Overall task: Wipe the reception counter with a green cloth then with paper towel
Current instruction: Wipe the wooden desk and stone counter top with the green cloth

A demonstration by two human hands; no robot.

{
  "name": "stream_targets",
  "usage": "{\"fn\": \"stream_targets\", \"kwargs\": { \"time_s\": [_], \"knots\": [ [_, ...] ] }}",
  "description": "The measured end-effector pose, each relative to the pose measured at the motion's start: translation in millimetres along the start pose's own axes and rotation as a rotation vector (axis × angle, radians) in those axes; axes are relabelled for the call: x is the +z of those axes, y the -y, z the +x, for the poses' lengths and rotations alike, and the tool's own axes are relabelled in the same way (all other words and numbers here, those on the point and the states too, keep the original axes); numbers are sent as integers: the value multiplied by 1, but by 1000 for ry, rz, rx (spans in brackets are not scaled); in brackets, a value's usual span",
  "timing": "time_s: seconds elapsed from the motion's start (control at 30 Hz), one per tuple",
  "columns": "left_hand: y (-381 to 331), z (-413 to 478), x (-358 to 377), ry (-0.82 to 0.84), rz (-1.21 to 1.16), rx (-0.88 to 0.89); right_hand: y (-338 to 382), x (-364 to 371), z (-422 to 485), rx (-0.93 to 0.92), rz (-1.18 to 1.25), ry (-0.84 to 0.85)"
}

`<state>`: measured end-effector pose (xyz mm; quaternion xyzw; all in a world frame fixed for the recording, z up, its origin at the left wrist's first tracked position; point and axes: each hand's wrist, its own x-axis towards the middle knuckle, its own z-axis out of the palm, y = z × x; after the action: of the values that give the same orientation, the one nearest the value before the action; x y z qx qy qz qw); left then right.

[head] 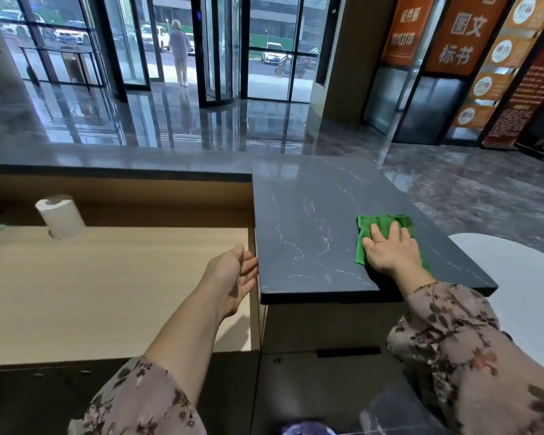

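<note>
— How far along is she, would you say?

— First pass, I'd judge. The green cloth lies on the right half of the dark stone table, close to the right edge, and her right hand is pressed flat on top of it, fingers spread. No pinch there; the grip is simply an open palm bearing down on the cloth.

— And the paper towel?

— The roll stands upright on the lower wooden desk to the left, well apart from both hands (looks untouched, though I can't tell whether a sheet has been torn off). So the second wipe is all left to do.

— What's the other hand doing?

— Her left hand is open, palm turned toward the stone slab, fingertips right at its left edge. It holds nothing. Whether it actually touches the edge, I can't quite make out.

— Any wet streaks showing?

— The stone is glossy everywhere; I couldn't say which part is wiped.
</note>
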<state>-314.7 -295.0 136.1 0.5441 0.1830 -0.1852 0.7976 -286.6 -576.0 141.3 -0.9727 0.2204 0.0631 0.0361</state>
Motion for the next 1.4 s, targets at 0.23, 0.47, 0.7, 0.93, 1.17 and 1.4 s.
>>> {"fn": "stream_targets", "kwargs": {
  "time_s": [0.23,0.47,0.7,0.93,1.17,1.4],
  "knots": [
    [0,7,-10,105,24,-44,114,19,-58,-146,-7,-50],
    [-3,19,-16,-7,46,-18,169,26,-79,-449,-80,-25],
    [-11,17,-5,-6,76,-22,98,8,-7,-506,-115,-21],
    [-30,26,-7,-18,41,22,8,-11,65,-54,-32,28],
    [-48,43,3,17,-10,23,59,-14,90,202,-16,66],
    [-56,70,4,-33,6,3,201,1,63,-188,-31,10]
  ]
}}
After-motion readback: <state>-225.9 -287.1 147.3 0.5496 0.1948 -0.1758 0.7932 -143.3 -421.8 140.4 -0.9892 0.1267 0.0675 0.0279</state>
